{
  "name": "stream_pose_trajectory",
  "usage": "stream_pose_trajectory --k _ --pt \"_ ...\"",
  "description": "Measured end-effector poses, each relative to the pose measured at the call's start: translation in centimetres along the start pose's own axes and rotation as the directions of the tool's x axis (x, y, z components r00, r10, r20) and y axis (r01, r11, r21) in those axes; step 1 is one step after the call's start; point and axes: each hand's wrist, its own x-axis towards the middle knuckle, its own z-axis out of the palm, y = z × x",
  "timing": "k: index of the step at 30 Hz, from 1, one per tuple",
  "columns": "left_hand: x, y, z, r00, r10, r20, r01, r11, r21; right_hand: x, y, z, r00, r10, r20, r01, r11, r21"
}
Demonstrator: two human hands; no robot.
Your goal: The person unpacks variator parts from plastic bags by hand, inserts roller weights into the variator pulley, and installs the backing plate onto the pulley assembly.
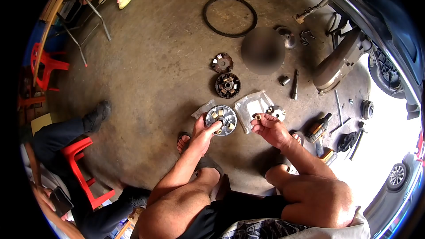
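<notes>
My left hand point(204, 133) grips a silver variator housing point(227, 114) with a toothed rim, thumb over its face. Tan roller weights sit in some of its slots. My right hand point(273, 129) pinches a small brass-coloured roller weight point(258, 117) between thumb and fingertips, to the right of the housing. Under and beside that hand lie a clear plastic bag point(243, 108) and a silver ramp plate point(277, 113). Just beyond the housing, a darker variator point(228, 85) with rollers in it rests on the floor, with a worn ramp plate point(222, 63) behind it.
A drive belt point(205, 15) lies at the back. To the right are a socket point(284, 80), an extension bar point(295, 85), a power driver point(318, 128) and an engine case point(338, 64). A red stool point(79, 168) and a seated person's shoe point(98, 116) are at left.
</notes>
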Motion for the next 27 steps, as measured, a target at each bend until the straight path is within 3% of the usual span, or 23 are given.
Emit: stream_pose_trajectory --k 22,25,27 --pt "-0.2 0.3 0.4 1.0 0.013 0.009 -0.013 1.0 -0.02 -0.3 0.0 0.1 0.996 0.053 0.071 -0.058 0.996 0.068" --pt "-0.2 0.3 0.4 1.0 0.015 -0.001 -0.015 1.0 -0.022 -0.4 -0.2 0.6 0.996 0.05 0.068 -0.054 0.997 0.059" --pt "-0.3 0.3 0.3 1.0 -0.015 0.0 0.015 1.0 -0.002 -0.7 -0.4 1.3 0.999 -0.035 -0.002 0.035 0.998 -0.055"
